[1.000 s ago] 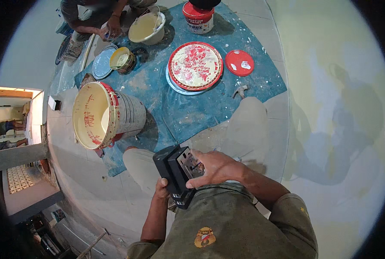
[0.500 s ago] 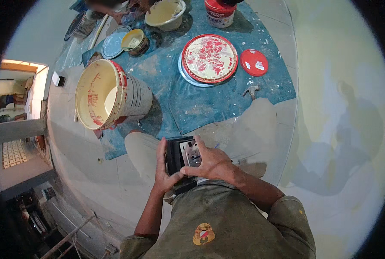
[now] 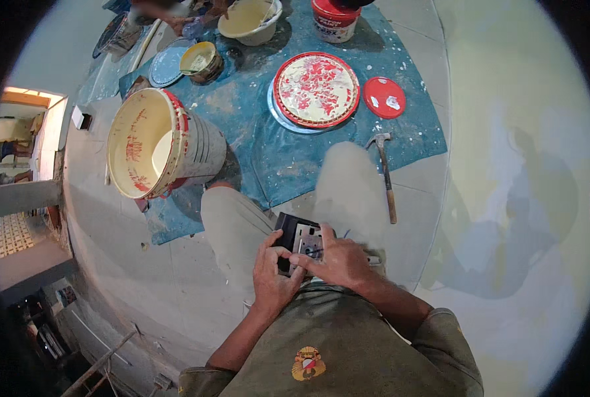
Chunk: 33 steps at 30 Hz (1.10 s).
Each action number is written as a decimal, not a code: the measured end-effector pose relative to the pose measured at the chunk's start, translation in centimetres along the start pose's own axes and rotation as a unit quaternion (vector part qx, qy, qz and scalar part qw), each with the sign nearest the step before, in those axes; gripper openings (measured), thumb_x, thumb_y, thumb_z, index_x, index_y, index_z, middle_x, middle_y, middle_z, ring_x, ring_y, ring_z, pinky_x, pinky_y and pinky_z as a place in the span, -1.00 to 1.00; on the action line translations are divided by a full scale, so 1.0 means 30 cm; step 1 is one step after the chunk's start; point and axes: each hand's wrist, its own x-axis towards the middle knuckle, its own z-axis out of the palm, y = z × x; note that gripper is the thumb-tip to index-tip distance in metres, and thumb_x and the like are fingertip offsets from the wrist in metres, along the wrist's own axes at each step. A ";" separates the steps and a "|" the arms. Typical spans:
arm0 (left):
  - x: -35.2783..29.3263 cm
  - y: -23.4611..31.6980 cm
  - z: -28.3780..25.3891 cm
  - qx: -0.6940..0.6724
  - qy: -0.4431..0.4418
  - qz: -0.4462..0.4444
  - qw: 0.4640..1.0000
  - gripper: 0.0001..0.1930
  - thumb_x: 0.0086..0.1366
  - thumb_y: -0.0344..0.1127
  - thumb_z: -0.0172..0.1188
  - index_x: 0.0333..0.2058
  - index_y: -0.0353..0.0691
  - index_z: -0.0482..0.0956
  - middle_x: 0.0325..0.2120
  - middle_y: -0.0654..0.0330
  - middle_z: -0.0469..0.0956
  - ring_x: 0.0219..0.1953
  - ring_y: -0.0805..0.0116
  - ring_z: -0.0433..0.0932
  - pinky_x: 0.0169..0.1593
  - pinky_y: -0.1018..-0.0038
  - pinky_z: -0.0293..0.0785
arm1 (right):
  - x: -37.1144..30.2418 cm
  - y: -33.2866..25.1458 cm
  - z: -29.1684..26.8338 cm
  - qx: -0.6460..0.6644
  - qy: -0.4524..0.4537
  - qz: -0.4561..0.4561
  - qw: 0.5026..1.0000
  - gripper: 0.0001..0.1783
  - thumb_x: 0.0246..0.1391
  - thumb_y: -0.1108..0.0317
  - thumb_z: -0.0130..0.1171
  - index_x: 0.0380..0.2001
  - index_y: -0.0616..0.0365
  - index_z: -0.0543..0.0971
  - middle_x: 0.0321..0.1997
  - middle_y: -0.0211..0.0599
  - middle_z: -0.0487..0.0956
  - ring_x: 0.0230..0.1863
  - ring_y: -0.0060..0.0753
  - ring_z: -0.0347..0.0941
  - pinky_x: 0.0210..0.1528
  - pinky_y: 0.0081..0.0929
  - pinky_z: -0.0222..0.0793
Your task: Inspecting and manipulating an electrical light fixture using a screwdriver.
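The black box (image 3: 286, 225) is sitting at six o'clock, between the legs (image 3: 351, 192) and close to the shirt (image 3: 358, 331); the left hand (image 3: 275, 272) is gripping it from seven o'clock, fingers bent on its edge; the right hand (image 3: 341, 260) is clasping it from four o'clock, fingers spanning the metal plate (image 3: 305, 235); a loosening grip could be tipping the box onto the floor (image 3: 189, 274); hard pressing could be bending the plate or pinching a thumb; at two o'clock from the box, the hammer (image 3: 387, 175) is lying beside the right knee, where a shifting leg could be knocking it.
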 end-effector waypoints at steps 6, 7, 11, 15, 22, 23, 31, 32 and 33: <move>0.038 0.038 0.018 -0.074 -0.053 -0.043 0.995 -0.70 0.04 -0.43 0.47 -0.39 -0.20 0.44 0.18 -0.08 0.44 0.19 0.00 0.44 0.22 0.21 0.33 | -0.068 0.161 0.042 0.219 0.075 -0.088 0.969 -0.19 0.20 -0.09 0.28 0.23 0.36 0.30 -0.20 0.04 0.63 -0.21 -0.22 0.65 -0.23 -0.34 0.54; 0.045 0.037 0.009 -0.115 -0.070 -0.084 0.987 -0.70 0.05 -0.45 0.46 -0.41 -0.20 0.43 0.20 -0.06 0.44 0.24 0.06 0.41 0.27 0.22 0.28 | -0.081 0.171 0.063 0.224 0.080 -0.082 0.968 -0.19 0.20 -0.09 0.28 0.23 0.36 0.30 -0.20 0.04 0.63 -0.21 -0.22 0.65 -0.23 -0.34 0.54; 0.102 0.005 0.006 -0.235 -0.111 -0.139 0.955 -0.75 0.08 -0.47 0.44 -0.41 -0.19 0.48 0.24 -0.05 0.41 0.24 0.16 0.41 0.29 0.25 0.26 | -0.116 0.198 0.089 0.457 0.224 -0.015 0.861 -0.42 0.27 0.05 0.22 0.14 0.30 0.43 -0.23 -0.19 0.62 -0.46 -0.53 0.50 -0.40 -0.53 0.46; 0.124 -0.062 0.006 -0.270 -0.140 -0.165 0.938 -0.77 0.13 -0.42 0.45 -0.40 -0.23 0.50 0.22 -0.03 0.42 0.19 0.25 0.44 0.23 0.32 0.33 | -0.181 0.262 -0.018 0.685 0.312 0.039 0.657 -0.47 0.35 -0.07 0.05 -0.05 0.26 0.53 -0.30 -0.30 0.59 -0.53 -0.57 0.44 -0.47 -0.61 0.38; 0.130 -0.078 0.062 -0.242 -0.095 -0.137 0.956 -0.69 0.23 -0.45 0.33 -0.08 -0.28 0.48 0.06 -0.02 0.54 0.06 0.22 0.55 0.14 0.27 0.46 | -0.318 0.264 0.295 0.666 0.128 0.057 0.732 -0.57 0.40 0.07 -0.06 0.02 0.23 0.49 -0.28 -0.31 0.57 -0.29 -0.48 0.47 -0.15 -0.45 0.43; 0.132 -0.082 0.063 -0.239 -0.099 -0.137 0.956 -0.69 0.23 -0.45 0.33 -0.08 -0.28 0.48 0.06 -0.02 0.54 0.06 0.22 0.55 0.14 0.27 0.46 | -0.338 0.250 0.299 0.576 0.086 0.018 0.813 -0.61 0.41 0.15 -0.07 0.10 0.21 0.46 -0.29 -0.36 0.54 -0.29 -0.50 0.45 -0.13 -0.45 0.41; 0.145 0.029 0.069 0.138 -0.159 0.055 0.976 0.07 -0.20 0.19 0.60 0.21 -0.25 0.30 0.01 -0.03 0.45 0.00 -0.09 0.54 0.01 0.11 0.52 | -0.268 0.407 0.096 0.390 0.241 0.042 0.888 -0.51 0.24 0.26 0.11 0.19 0.20 0.38 -0.17 -0.19 0.56 -0.16 -0.33 0.53 -0.04 -0.31 0.43; 0.144 0.038 0.070 0.161 -0.163 0.057 0.972 0.05 -0.18 0.18 0.59 0.20 -0.26 0.30 0.02 -0.05 0.45 0.00 -0.09 0.54 0.01 0.11 0.52 | -0.252 0.415 0.047 0.341 0.262 0.031 0.902 -0.48 0.21 0.32 0.14 0.22 0.18 0.36 -0.13 -0.16 0.57 -0.15 -0.27 0.55 -0.05 -0.32 0.43; 0.143 0.043 0.070 0.185 -0.166 0.058 0.967 0.03 -0.16 0.17 0.58 0.20 -0.27 0.30 0.02 -0.07 0.44 0.01 -0.09 0.53 0.01 0.11 0.52 | -0.225 0.426 0.027 0.341 0.263 0.030 0.902 -0.48 0.21 0.32 0.14 0.22 0.18 0.36 -0.13 -0.16 0.57 -0.15 -0.27 0.55 -0.05 -0.32 0.43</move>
